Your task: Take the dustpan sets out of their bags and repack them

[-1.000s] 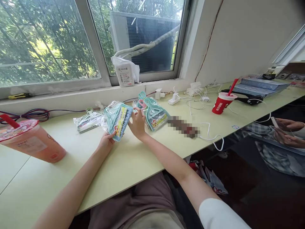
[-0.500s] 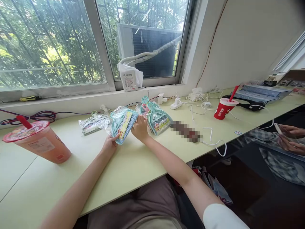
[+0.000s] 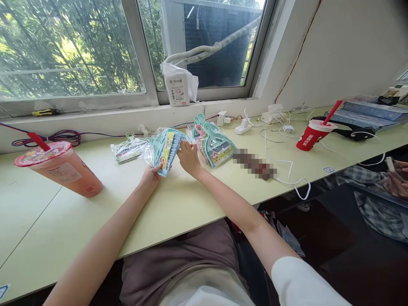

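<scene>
My left hand (image 3: 151, 177) is closed on the lower end of a mint-green dustpan and brush set (image 3: 159, 144) in a clear plastic wrapper, tilted up off the table. Its blue-and-white bristles and yellow label face right. My right hand (image 3: 190, 160) has its fingers curled in a pinch at the set's right edge, seemingly on the wrapper; the fingertips are partly hidden. Just beyond that hand lie several more wrapped dustpan sets (image 3: 219, 146), mostly green with a pink one among them. Another wrapped set (image 3: 129, 149) lies flat to the left.
A large pink drink cup (image 3: 68, 172) stands at the left, a red cup (image 3: 314, 135) at the right. White cables and chargers (image 3: 244, 126) run along the wall. A blurred object (image 3: 255, 165) lies right of the pile. Another person's hands (image 3: 400, 170) show at far right.
My view has tipped down and shifted left. The held set has turned slightly more upright, and my right hand has shifted a little along its right edge with fingers more curled.
</scene>
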The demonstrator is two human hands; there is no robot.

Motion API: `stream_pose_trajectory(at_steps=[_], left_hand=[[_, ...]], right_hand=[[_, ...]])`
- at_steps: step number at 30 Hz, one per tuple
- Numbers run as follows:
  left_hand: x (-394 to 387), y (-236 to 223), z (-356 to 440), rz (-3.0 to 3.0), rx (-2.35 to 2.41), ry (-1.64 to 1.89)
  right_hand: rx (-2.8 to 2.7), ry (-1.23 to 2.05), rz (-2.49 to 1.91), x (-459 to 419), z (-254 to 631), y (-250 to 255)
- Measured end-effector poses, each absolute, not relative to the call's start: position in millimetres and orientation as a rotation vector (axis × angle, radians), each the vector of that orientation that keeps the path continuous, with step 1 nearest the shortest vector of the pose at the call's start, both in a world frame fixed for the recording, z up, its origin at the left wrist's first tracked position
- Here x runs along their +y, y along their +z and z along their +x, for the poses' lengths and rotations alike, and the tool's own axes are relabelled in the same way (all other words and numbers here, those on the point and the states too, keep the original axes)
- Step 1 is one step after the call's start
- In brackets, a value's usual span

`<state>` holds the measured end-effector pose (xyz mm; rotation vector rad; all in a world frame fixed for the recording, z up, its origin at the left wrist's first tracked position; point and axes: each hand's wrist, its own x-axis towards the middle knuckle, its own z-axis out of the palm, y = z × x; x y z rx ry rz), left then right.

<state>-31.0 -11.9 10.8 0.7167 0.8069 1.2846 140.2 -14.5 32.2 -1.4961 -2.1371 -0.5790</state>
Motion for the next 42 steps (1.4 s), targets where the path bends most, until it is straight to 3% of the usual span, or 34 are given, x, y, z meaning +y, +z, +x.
stream_pose_trajectory(at_steps=[13, 23, 30, 42], left_hand=[[-12, 15, -34, 0.706, 0.857, 1.324], [-16, 12, -26, 0.821, 0.855, 1.261], [-13, 10, -25, 0.817, 0.894, 1.273], [-13, 10, -23, 0.832, 0.899, 1.266]], right_hand=[[-2.284, -0.641, -1.284, -11, 144, 26], [-1.962, -0.453, -1.594, -10, 143, 32], [-2.132, -0.508, -1.519, -11, 140, 36], [-1.952, -0.405, -1.656, 0, 145, 24]])
